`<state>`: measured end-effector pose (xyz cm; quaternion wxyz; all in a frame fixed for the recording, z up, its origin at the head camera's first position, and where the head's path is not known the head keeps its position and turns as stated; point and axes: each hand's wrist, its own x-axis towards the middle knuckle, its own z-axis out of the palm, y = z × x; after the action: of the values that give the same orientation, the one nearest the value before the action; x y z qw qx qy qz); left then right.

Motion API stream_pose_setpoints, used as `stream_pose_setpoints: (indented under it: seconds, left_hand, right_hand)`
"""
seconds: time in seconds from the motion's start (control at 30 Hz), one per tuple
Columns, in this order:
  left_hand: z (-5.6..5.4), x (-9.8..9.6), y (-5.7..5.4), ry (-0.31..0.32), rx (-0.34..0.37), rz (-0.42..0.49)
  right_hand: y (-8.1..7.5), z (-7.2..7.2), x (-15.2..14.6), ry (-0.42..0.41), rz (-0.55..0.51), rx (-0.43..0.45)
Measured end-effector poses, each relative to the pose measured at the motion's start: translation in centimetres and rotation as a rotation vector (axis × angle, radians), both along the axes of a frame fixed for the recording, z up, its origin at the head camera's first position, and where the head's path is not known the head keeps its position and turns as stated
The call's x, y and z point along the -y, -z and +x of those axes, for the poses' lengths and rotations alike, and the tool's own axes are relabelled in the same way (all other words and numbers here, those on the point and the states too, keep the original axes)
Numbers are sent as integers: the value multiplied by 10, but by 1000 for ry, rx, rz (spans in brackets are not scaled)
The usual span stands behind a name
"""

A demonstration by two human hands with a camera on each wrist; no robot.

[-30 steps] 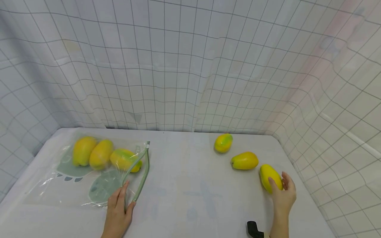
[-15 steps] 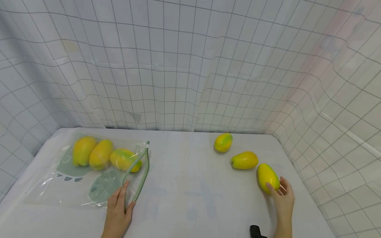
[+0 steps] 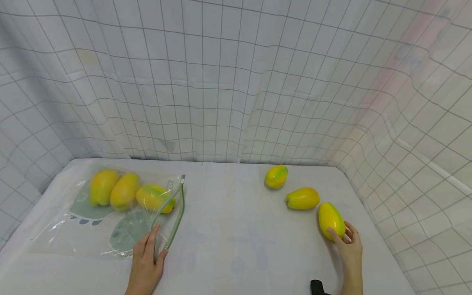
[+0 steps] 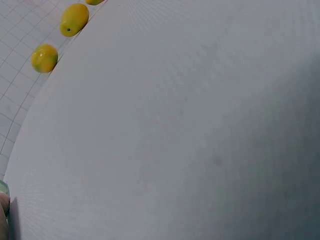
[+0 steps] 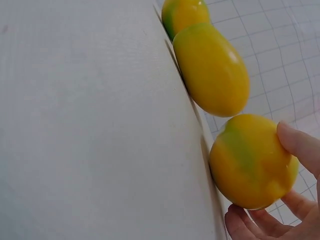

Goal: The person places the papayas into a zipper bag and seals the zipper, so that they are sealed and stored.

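Note:
On the right of the table, my right hand (image 3: pixel 351 246) holds the nearest yellow-green papaya (image 3: pixel 331 221). In the right wrist view the thumb (image 5: pixel 299 145) lies on this papaya (image 5: pixel 252 162), while the other fingers curl round its far side. My left hand (image 3: pixel 145 258) rests with fairly straight fingers on the mouth of a clear zip bag (image 3: pixel 92 235). Its thumb touches the end of one green zip strip (image 3: pixel 176 223), and the strips stand apart. Inside the bag lie three papayas (image 3: pixel 125 191). Only a bit of the left hand (image 4: pixel 4 212) shows in the left wrist view.
Two more papayas lie behind the held one: a middle one (image 3: pixel 303 198) and a farther one (image 3: pixel 276 177). A white table (image 3: pixel 228 237) spans the space between the hands. Gridded white curtains (image 3: pixel 206 102) hang behind it and at both sides. A black object (image 3: pixel 317 287) sits by the right wrist.
My right hand has closed round the nearest papaya, which has shifted slightly left. The left hand, the bag and the other papayas look unmoved.

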<state>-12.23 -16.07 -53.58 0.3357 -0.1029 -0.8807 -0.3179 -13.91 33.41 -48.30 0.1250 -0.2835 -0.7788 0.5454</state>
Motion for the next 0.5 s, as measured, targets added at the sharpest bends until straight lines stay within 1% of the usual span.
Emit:
stream_pose_setpoints:
  seconds: [0.23,0.4,0.5]
  left_hand:
    - [-2,0,0,3,-25,-6]
    - [-3,0,-1,16,-70,-11]
    - [-2,1,-1,23,-83,-8]
  right_hand:
    - [0,1,1,56,-38,-17]
    - [1,0,1,67,-67,-14]
    - [-1,1,1,92,-79,-16]
